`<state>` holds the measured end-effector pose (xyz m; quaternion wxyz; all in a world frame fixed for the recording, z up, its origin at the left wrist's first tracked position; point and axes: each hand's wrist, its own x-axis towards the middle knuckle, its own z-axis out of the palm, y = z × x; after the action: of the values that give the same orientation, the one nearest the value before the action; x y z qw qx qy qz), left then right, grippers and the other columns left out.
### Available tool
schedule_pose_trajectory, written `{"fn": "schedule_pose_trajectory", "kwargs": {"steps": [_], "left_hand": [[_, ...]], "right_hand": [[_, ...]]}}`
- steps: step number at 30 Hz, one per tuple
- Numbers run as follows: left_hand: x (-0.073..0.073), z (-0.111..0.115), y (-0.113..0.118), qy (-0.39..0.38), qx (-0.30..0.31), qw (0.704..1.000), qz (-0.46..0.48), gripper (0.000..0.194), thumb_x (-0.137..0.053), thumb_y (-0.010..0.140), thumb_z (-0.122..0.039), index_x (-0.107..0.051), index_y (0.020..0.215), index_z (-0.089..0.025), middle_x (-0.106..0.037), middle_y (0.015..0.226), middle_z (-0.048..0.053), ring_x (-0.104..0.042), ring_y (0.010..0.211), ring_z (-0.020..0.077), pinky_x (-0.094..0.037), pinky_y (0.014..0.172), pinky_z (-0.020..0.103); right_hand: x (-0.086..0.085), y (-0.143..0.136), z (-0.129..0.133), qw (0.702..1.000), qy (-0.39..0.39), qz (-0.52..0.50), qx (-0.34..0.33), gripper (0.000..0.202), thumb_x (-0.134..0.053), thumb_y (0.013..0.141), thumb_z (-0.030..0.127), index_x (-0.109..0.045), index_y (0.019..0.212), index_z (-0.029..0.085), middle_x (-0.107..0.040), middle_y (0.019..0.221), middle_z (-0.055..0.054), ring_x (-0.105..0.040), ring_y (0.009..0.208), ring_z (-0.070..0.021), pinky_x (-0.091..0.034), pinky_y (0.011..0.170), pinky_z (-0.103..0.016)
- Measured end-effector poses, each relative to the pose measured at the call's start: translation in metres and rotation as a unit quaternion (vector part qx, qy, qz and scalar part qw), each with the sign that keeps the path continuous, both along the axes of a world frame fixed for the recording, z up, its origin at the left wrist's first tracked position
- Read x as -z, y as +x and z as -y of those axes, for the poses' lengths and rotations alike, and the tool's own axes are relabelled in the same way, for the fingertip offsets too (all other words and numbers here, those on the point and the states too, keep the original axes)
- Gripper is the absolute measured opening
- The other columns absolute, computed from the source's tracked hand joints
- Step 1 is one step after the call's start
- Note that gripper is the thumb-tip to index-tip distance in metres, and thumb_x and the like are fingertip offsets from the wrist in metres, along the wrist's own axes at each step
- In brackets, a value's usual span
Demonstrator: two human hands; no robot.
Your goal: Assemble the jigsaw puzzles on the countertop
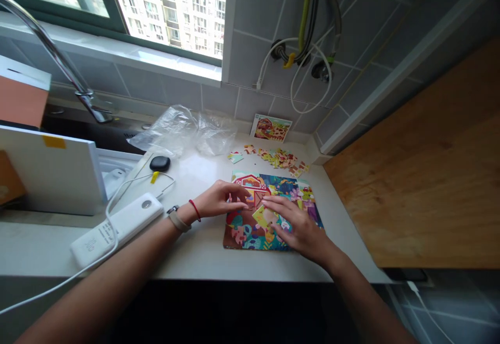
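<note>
A colourful puzzle board [253,242] lies on the white counter, with a red barn picture at its upper left. My left hand [222,198] is over the board's left side by the barn, fingers apart and nothing visible between them. Over the board's middle, my right hand [295,224] has its fingers curved around a yellow-green puzzle piece [261,218], which sits by the fingertips. Behind the board lies a pile of loose pieces [278,158]. A reference picture card [271,127] leans on the tiled wall.
Crumpled clear plastic bags [179,130] lie behind my left hand. To the left are a white power bank [117,229] with a cable, a black oval object [160,163] and a faucet [58,54]. A wooden panel [422,177] borders the right.
</note>
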<state>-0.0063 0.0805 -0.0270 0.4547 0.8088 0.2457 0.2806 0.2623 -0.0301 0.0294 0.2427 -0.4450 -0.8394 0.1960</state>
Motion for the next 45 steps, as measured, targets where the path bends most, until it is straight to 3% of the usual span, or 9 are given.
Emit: {"fn": "schedule_pose_trajectory", "kwargs": {"steps": [3,6,13,22,27,31,36,41,45], "left_hand": [[0.003,0.002,0.005,-0.133,0.028,0.990,0.046,0.047,-0.077,0.089,-0.050,-0.073,0.119,-0.014,-0.075,0.077,0.004,-0.062,0.062,0.0125,-0.046,0.057,0.022],[0.003,0.001,0.007,-0.212,0.006,0.974,0.084,0.057,-0.079,0.087,-0.055,-0.069,0.125,-0.013,-0.068,0.069,0.000,-0.057,0.055,0.0099,-0.043,0.052,0.020],[-0.005,-0.006,0.001,-0.242,-0.049,0.965,0.088,0.050,-0.083,0.083,-0.056,-0.073,0.105,-0.012,-0.069,0.067,0.002,-0.065,0.057,0.0130,-0.044,0.043,0.018],[-0.007,-0.007,-0.004,-0.302,0.044,0.952,-0.022,0.039,-0.088,0.078,-0.047,-0.068,0.086,-0.014,-0.073,0.070,0.002,-0.066,0.054,0.0105,-0.046,0.046,0.017],[-0.010,-0.010,-0.010,-0.295,0.066,0.950,-0.081,0.041,-0.085,0.081,-0.050,-0.065,0.086,-0.015,-0.073,0.068,0.002,-0.067,0.050,0.0119,-0.044,0.041,0.017],[-0.010,-0.013,-0.014,-0.294,0.052,0.947,-0.114,0.049,-0.086,0.077,-0.059,-0.063,0.084,-0.015,-0.074,0.070,0.003,-0.070,0.053,0.0147,-0.049,0.044,0.020],[-0.006,-0.014,-0.013,-0.278,0.052,0.949,-0.137,0.050,-0.085,0.075,-0.061,-0.062,0.081,-0.016,-0.071,0.069,0.001,-0.065,0.054,0.0133,-0.048,0.047,0.022],[-0.002,-0.012,-0.012,-0.201,0.040,0.967,-0.154,0.042,-0.080,0.079,-0.054,-0.062,0.078,-0.017,-0.066,0.066,-0.002,-0.058,0.053,0.0113,-0.044,0.050,0.022],[-0.005,-0.010,-0.011,-0.115,0.023,0.977,-0.178,0.034,-0.078,0.083,-0.046,-0.062,0.073,-0.016,-0.065,0.065,-0.002,-0.056,0.057,0.0109,-0.039,0.054,0.022]], "right_hand": [[0.006,-0.023,-0.021,0.999,0.012,-0.010,-0.045,0.059,-0.057,0.098,0.010,-0.055,0.152,0.033,-0.061,0.149,-0.007,-0.059,0.139,-0.0238,-0.052,0.116,-0.046],[0.012,-0.033,-0.036,0.998,0.034,-0.023,-0.050,0.056,-0.055,0.099,0.011,-0.057,0.151,0.032,-0.059,0.152,-0.008,-0.056,0.143,-0.0247,-0.050,0.118,-0.049],[0.018,-0.029,-0.038,0.989,0.032,-0.099,0.110,0.025,-0.063,0.101,0.028,-0.074,0.124,0.026,-0.075,0.117,-0.008,-0.073,0.110,-0.0254,-0.061,0.099,-0.042],[0.050,-0.033,-0.005,0.994,0.010,-0.082,0.073,0.038,-0.070,0.097,0.028,-0.069,0.135,0.027,-0.074,0.130,-0.009,-0.068,0.124,-0.0278,-0.053,0.112,-0.048],[0.056,-0.041,-0.002,0.997,0.055,-0.039,0.035,0.037,-0.068,0.098,0.023,-0.068,0.135,0.025,-0.073,0.128,-0.011,-0.069,0.118,-0.0287,-0.054,0.108,-0.053],[0.054,-0.056,0.011,0.992,0.088,-0.028,0.083,0.028,-0.065,0.099,0.020,-0.069,0.127,0.021,-0.069,0.126,-0.013,-0.065,0.118,-0.0298,-0.056,0.104,-0.051],[0.057,-0.071,0.039,0.994,0.077,0.012,0.082,0.011,-0.069,0.097,0.021,-0.074,0.107,0.021,-0.066,0.098,-0.009,-0.065,0.090,-0.0248,-0.060,0.085,-0.042],[0.066,-0.071,0.048,0.995,0.063,0.041,0.062,0.012,-0.073,0.095,0.020,-0.075,0.107,0.022,-0.066,0.095,-0.007,-0.064,0.085,-0.0223,-0.059,0.089,-0.042],[0.069,-0.070,0.046,0.995,0.072,0.032,0.064,0.009,-0.072,0.095,0.021,-0.076,0.104,0.022,-0.066,0.093,-0.007,-0.064,0.082,-0.0214,-0.058,0.080,-0.037]]}}
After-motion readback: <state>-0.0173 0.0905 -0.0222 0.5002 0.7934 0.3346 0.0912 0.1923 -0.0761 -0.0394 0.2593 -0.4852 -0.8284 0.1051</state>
